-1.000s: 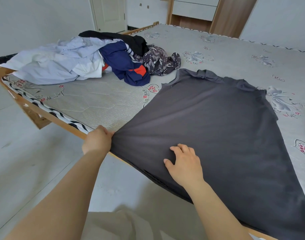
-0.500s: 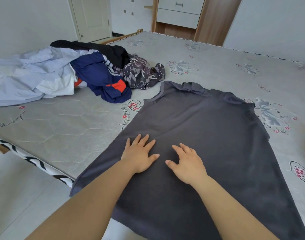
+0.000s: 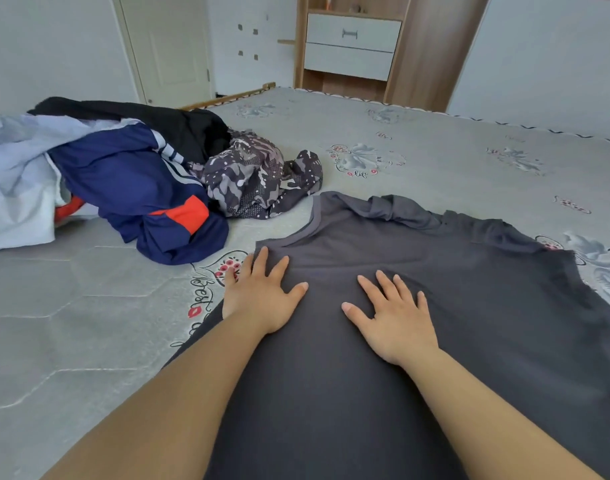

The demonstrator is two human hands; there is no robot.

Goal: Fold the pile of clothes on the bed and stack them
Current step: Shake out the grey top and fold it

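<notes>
Grey shirt (image 3: 417, 306): one, under two flat hands, left hand (image 3: 260, 296), right hand (image 3: 397, 317).

A dark grey cotton T-shirt (image 3: 417, 289) lies spread flat on the grey quilted mattress of the bed (image 3: 89, 341). Both hands press on it with fingers spread, the left hand (image 3: 262, 296) at its left edge, the right hand (image 3: 397, 317) nearer its middle. A heap of unfolded clothes (image 3: 130, 174), pale blue, navy with orange, black and camouflage-patterned, sits to the left.

dark grey shirt (image 3: 417, 306) spread flat on bed, unfolded clothes pile (image 3: 134, 174) heaped beside it
</notes>
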